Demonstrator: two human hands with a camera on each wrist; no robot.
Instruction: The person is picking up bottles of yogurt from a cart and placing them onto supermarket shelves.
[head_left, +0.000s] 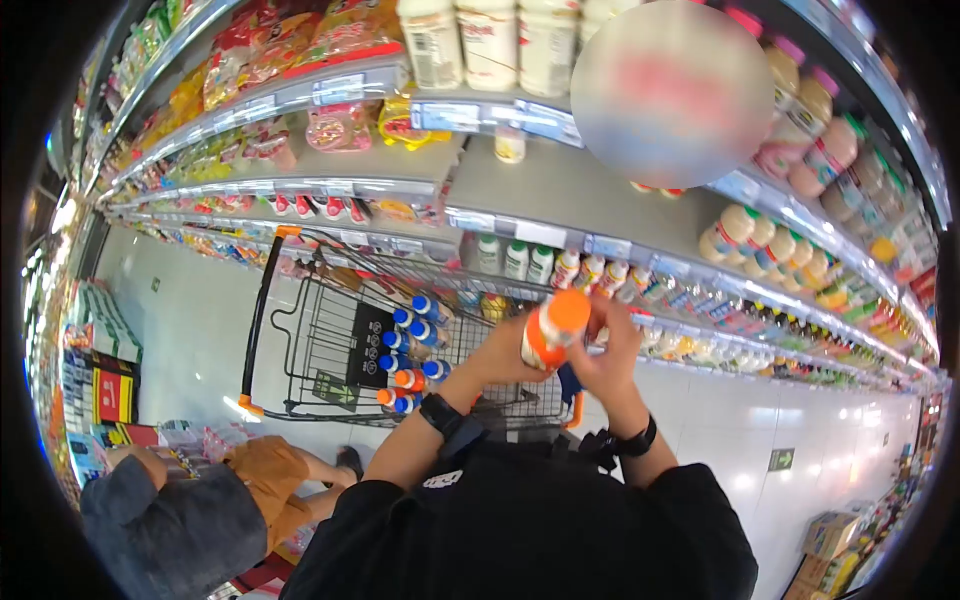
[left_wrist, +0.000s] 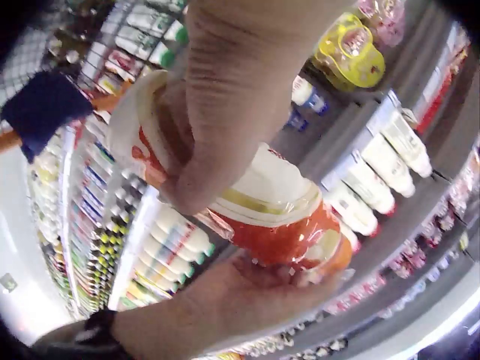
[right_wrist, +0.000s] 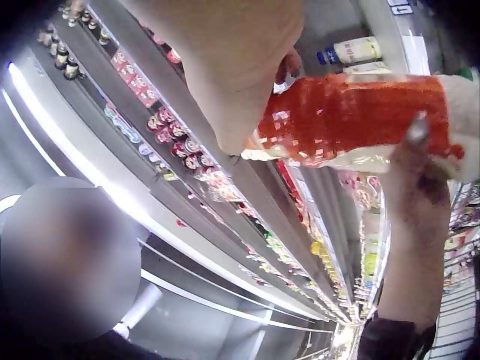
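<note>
The left hand (head_left: 505, 352) grasps the bottle (head_left: 550, 334) near the cart (head_left: 366, 345), and the right hand (head_left: 612, 350) holds its upper end. If both grips become loose together, it may slip and fall.

bottle label (left_wrist: 279, 235) partly covered, price tags (head_left: 338, 89) unreadable

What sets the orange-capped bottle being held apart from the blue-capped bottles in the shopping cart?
Cap: the held bottle has an orange one, the blue-capped bottles have blue. Place: the held bottle is in the air, the blue-capped bottles stand in the cart. Size: the held bottle looks bigger than the blue-capped bottles, though it may just be nearer the camera. Both have their caps on.
</note>
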